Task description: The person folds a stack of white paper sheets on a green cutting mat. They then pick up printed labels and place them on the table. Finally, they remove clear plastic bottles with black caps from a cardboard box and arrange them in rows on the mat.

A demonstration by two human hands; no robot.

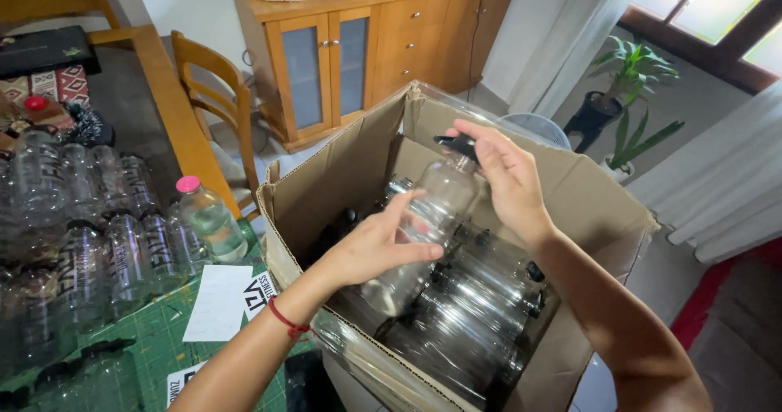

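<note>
You hold one clear plastic bottle [423,233] tilted over the open cardboard box [358,159], black cap toward the far flap, base low toward the near edge. Body transparent and empty. More clear bottles with black caps [472,314] lie packed on their sides inside the box.

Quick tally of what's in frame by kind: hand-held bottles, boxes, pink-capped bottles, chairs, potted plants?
Clear plastic bottle with black cap, held by left hand and right hand: 1
Cardboard box of clear bottles: 1
Pink-capped bottle on the table: 1
Wooden chair: 1
Potted plant: 1
Total: 5
</note>
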